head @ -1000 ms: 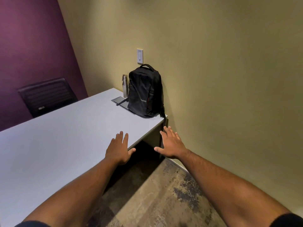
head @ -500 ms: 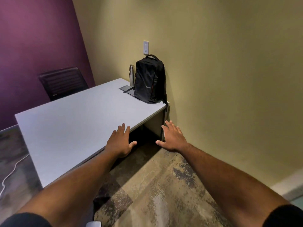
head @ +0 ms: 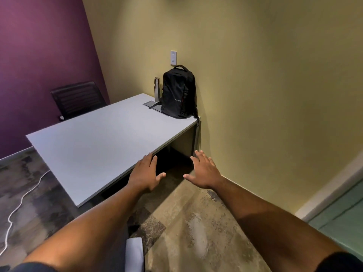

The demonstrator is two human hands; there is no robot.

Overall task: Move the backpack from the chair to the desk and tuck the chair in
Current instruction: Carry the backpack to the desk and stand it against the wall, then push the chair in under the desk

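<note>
The black backpack (head: pixel 178 93) stands upright on the far right corner of the white desk (head: pixel 98 142), leaning against the yellow wall. My left hand (head: pixel 146 174) hovers palm down over the desk's near edge, fingers spread and holding nothing. My right hand (head: pixel 204 170) is stretched out beside it over the floor, near the desk's right leg, also spread and holding nothing. A black chair (head: pixel 77 99) stands behind the far side of the desk, against the purple wall. A pale grey chair part (head: pixel 134 254) shows at the bottom edge, between my arms.
A steel bottle (head: pixel 156 89) stands left of the backpack, by a grey cable hatch (head: pixel 152 104) in the desk top. A white cable (head: pixel 23 199) snakes over the carpet at the left. A wall switch plate (head: pixel 173 58) sits above the backpack.
The view has backed away from the desk: the backpack and desk look smaller and farther. Both hands stayed spread and drew back with me. The pale chair part has risen into view.
</note>
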